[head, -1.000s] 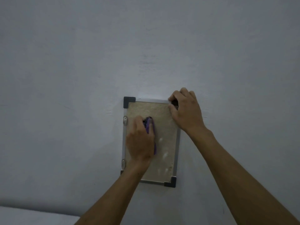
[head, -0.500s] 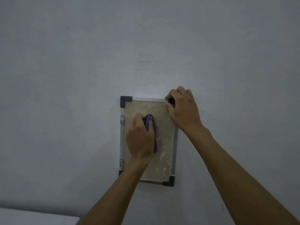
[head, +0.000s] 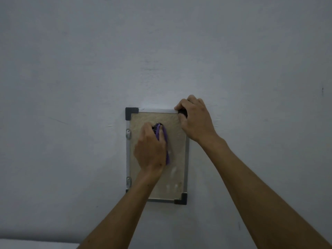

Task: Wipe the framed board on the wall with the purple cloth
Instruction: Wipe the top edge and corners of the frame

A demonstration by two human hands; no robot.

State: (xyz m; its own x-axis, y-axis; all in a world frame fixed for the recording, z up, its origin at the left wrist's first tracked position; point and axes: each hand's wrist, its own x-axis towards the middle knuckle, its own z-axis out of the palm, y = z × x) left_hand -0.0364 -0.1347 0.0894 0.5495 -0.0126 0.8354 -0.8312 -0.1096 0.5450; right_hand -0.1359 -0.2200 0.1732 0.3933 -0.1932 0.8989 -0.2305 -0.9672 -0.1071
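The board hangs on the pale wall, upright, with a silvery frame, dark corner caps and a mottled beige face. The left hand lies over the upper middle of that face, its grip curled round the purple cloth, which it holds against the surface; a strip of cloth shows along the hand's right edge and a tuft near its fingertips. The right hand is at the board's top right corner, its grip clamped on the frame there, fingers over the top edge and thumb on the front. Two small metal clips sit on the left side of the frame. Pale smudges mark the lower face.
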